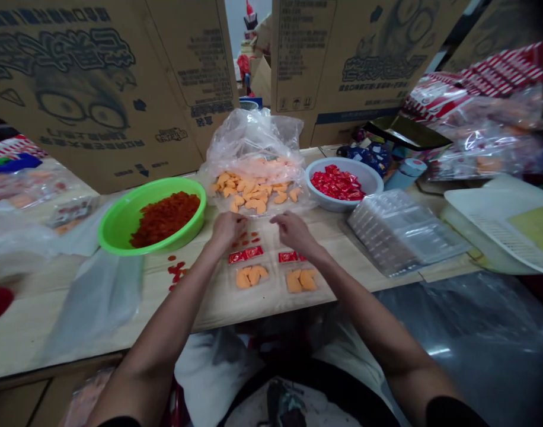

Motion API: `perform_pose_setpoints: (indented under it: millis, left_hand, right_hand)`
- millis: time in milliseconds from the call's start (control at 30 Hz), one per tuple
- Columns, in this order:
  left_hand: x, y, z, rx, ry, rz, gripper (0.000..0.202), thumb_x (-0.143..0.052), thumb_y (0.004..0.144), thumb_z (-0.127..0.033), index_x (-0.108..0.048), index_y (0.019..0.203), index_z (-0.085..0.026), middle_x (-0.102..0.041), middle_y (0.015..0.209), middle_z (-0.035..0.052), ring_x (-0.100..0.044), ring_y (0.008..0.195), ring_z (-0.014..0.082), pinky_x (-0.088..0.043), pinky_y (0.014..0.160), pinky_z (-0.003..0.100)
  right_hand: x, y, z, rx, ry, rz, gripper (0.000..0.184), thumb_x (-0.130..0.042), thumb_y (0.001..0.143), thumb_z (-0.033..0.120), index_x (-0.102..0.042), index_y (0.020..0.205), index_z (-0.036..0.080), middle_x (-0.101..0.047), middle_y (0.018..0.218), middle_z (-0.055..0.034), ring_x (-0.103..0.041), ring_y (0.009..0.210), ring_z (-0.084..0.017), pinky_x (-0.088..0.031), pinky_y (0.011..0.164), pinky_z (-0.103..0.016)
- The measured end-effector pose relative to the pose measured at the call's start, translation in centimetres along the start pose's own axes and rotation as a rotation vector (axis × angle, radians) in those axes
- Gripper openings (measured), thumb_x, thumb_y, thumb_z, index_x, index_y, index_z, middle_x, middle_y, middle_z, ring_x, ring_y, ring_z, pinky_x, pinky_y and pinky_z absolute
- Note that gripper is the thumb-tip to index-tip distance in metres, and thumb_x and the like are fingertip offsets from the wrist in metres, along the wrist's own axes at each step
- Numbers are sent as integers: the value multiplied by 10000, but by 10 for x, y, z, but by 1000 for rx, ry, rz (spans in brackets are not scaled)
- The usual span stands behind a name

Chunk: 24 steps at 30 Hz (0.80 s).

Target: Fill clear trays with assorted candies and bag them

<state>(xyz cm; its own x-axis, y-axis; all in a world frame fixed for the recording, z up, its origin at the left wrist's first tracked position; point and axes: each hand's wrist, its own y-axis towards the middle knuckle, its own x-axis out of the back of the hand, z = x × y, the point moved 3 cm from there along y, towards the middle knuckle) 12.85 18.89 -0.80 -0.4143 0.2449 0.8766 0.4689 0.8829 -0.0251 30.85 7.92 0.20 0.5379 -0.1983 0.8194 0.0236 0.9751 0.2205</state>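
My left hand (229,229) is closed in a pinch above the far end of a clear plastic tray (232,268); what its fingertips hold, if anything, is too small to make out. That tray contains small dark-red pieces (245,240), red sachets (245,255) and orange pieces (251,276) in separate sections. Over a second clear tray (289,290) is my right hand (293,231), its fingers curled and index finger pointing inward; any held thing is hidden. Red sachets (288,257) and orange pieces (302,280) lie in this tray, its far section partly covered by my hand.
A green bowl (111,228) of red-brown pieces stands left, with loose red pieces (177,271) nearby. Behind my hands, a plastic bag (254,130) spills orange pieces. Rightward are a pale bowl (327,203) of red sachets and stacked clear trays (396,231). Cardboard boxes (165,77) form the back.
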Motion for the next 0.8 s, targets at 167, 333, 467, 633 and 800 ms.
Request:
perform_pose_setpoints:
  millis: [167, 333, 467, 633, 800]
  left_hand:
    - [-45, -36, -57, -247, 3, 168, 254, -563, 815, -267, -778, 910, -173, -732, 797, 46, -601, 732, 177, -402, 682, 248]
    - [-48, -26, -79, -183, -67, 134, 312, -492, 863, -197, -738, 1050, -155, -736, 904, 66, -627, 808, 197, -452, 760, 263]
    - [-48, -10, -87, -135, -83, 154, 299, -564, 854, -207, -711, 1103, -134, -737, 967, 95, -641, 875, 215, -472, 808, 286]
    - [-44, -7, -81, -113, -82, 101, 218, -561, 859, -225, -735, 947, -127, -728, 895, 98, -639, 870, 229, -470, 822, 312]
    - [-50, -14, -85, -124, -248, 170, 313, -499, 833, -144, -681, 1085, -108, -712, 959, 68, -635, 831, 170, -493, 755, 261]
  right_hand:
    - [27, -41, -61, -129, 75, -100, 320, -458, 842, 78, -728, 987, 170, -722, 945, -75, -629, 894, -191, -470, 848, -314]
    - [28, -66, -69, -156, 92, -57, 316, -462, 822, 63, -726, 961, 169, -730, 967, -73, -641, 930, -190, -467, 868, -305]
    - [27, -71, -65, -181, 131, -55, 330, -444, 834, 53, -718, 978, 168, -730, 996, -75, -650, 942, -185, -470, 883, -308]
    - [34, -80, -70, -170, 147, -95, 323, -449, 832, 56, -717, 975, 164, -725, 1002, -81, -645, 958, -191, -465, 895, -317]
    - [34, -90, -73, -191, 108, -94, 315, -460, 825, 48, -718, 966, 160, -725, 1001, -82, -641, 960, -194, -460, 887, -307]
